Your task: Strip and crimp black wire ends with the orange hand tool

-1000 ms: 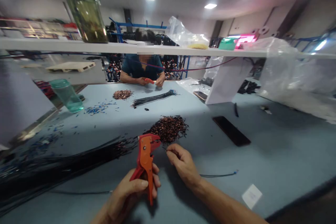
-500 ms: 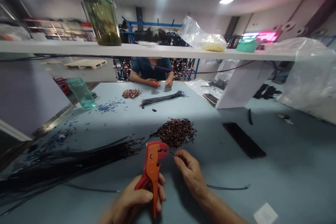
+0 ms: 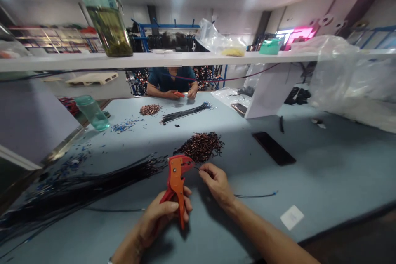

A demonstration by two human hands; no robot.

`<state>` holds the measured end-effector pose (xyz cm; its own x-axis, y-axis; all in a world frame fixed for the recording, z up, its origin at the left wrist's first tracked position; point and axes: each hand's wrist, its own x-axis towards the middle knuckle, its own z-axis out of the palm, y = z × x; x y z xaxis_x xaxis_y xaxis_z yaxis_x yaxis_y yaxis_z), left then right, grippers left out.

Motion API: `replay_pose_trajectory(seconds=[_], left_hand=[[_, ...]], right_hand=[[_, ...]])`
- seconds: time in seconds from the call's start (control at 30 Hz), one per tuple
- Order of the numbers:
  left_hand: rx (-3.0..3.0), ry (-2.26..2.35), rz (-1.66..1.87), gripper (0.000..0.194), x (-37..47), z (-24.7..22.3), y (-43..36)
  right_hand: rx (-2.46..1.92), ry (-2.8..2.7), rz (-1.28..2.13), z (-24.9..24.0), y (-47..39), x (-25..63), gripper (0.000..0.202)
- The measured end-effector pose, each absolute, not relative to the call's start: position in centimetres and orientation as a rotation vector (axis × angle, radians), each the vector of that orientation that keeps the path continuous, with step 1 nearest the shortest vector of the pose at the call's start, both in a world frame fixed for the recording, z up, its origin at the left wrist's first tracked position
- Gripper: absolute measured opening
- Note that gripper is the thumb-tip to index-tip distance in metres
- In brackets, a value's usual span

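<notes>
Just off the right hand's (image 3: 219, 186) pinched fingertips, the thin dark wire (image 3: 197, 168) juts toward ten o'clock, its tip near the stripper's (image 3: 176, 179) head; contact is unclear. The right hand, gripping the wire, is nearer than the left hand (image 3: 159, 214), wrapped round the stripper's handles at seven o'clock. The tool's long axis runs roughly twelve to six; clippings (image 3: 202, 147) lie at twelve.

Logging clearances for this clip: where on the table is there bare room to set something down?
Widest patch: right of the phone and card. A narrower strip runs between phone and clippings. Crowded: left, under wire bundle and blue scraps; centre, with pliers, left hand, right hand.
</notes>
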<state>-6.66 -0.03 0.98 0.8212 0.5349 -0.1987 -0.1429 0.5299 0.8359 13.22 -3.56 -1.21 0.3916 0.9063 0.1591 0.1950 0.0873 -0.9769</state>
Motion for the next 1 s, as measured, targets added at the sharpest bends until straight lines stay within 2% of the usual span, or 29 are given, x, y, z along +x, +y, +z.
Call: replay_pose_trajectory(seconds=[0.43, 0.7, 1.0], left_hand=[[1.008, 0.499, 0.553, 0.035, -5.95, 0.66, -0.09], [1.145, 0.585, 0.781, 0.032, -6.04, 0.75, -0.09], [1.789, 0.913, 0.904, 0.035, -5.76, 1.26, -0.08]], right_hand=[[-1.409, -1.138, 0.685, -1.4, -3.34, 13.53, 0.014], [-1.38, -1.109, 0.743, -1.03, -3.47, 13.65, 0.014], [-1.289, -0.932, 0.885, -0.95, -3.27, 14.05, 0.011]])
